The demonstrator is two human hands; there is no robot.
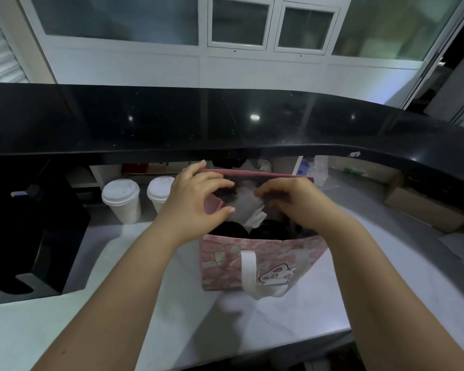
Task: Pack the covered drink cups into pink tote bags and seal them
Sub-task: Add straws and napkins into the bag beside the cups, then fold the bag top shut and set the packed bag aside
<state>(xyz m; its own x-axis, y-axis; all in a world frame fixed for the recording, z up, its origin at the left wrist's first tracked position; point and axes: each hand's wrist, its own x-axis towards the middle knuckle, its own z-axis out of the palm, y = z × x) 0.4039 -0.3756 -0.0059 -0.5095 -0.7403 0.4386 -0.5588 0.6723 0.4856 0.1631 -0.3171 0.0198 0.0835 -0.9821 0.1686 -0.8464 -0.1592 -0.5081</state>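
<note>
Fingers [214,180] of the left hand [196,196] curve in a loose C over the left fold of the pink tote bag [252,263]; whether they grip anything I cannot tell. The right hand [287,202] curls its fingers onto a white crumpled sheet [245,210] in the bag's open mouth, pinching it. The bag stands upright on the pale bench [279,317], with two dark lids [231,231] showing inside. Behind and to the left, two white lidded cups [121,199] stand side by side below a black raised counter [225,124].
</note>
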